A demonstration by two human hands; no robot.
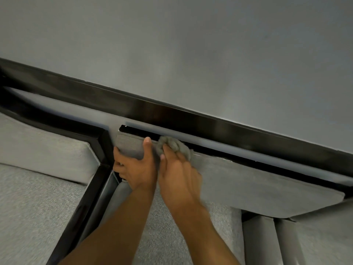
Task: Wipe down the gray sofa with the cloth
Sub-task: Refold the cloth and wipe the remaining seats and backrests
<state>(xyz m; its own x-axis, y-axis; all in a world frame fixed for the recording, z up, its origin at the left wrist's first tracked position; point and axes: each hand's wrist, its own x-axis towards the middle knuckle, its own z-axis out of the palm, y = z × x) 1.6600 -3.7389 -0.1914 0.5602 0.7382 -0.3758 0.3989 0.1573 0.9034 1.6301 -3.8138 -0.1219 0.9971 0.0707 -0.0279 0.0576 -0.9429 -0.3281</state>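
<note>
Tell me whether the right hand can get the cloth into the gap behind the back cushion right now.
Probably yes. The left hand grips the cushion at its end, the dark gap behind it shows open, and the right hand holds the cloth at the top edge, right beside it.

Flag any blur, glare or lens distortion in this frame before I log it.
Head view: the right hand and cloth are smeared by motion blur; the left hand gripping the back cushion is sharper; the glossy black frame carries soft glare patches; its edges look nearly straight, so little lens bending shows; lighting is dim and even.
</note>
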